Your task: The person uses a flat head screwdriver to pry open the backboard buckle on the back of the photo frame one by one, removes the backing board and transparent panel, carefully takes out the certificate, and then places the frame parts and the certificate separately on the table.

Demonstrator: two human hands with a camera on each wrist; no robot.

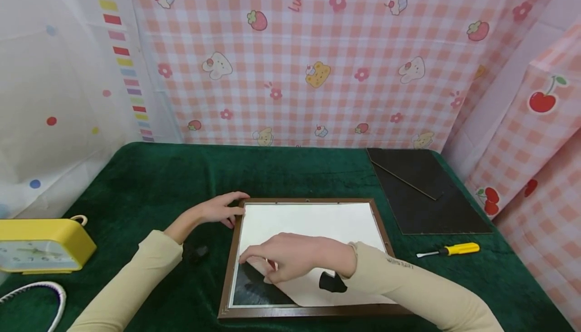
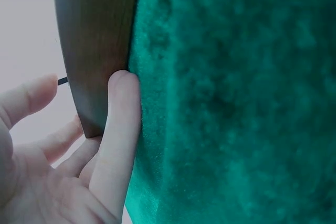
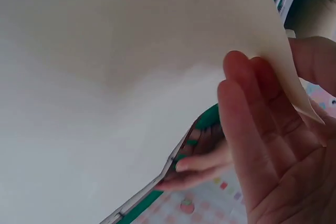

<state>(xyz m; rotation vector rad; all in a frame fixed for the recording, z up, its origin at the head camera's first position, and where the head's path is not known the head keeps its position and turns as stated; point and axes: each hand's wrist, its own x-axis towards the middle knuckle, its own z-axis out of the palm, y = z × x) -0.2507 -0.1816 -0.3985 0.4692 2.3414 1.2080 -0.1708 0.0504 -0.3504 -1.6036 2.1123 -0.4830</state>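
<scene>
A brown picture frame [image 1: 272, 312] lies on the green cloth, its inner side facing up. My left hand [image 1: 220, 210] holds its far left corner, with the thumb over the inner edge and a finger along the outer side in the left wrist view. Inside the frame is a white sheet [image 1: 313, 218]. My right hand [image 1: 290, 256] pinches the sheet's near left corner and holds it lifted and bent. Under the raised corner shows a dark glossy surface [image 1: 258, 289]. The right wrist view has the sheet's edge between thumb and fingers.
A black backing board [image 1: 431, 211] with a thin stand strip lies at the right. Nearer is a yellow-handled screwdriver [image 1: 462, 249]. At the left stand a yellow clock [image 1: 81, 243] and a white cord loop [image 1: 59, 301]. A pink checked curtain [image 1: 295, 44] hangs behind the table.
</scene>
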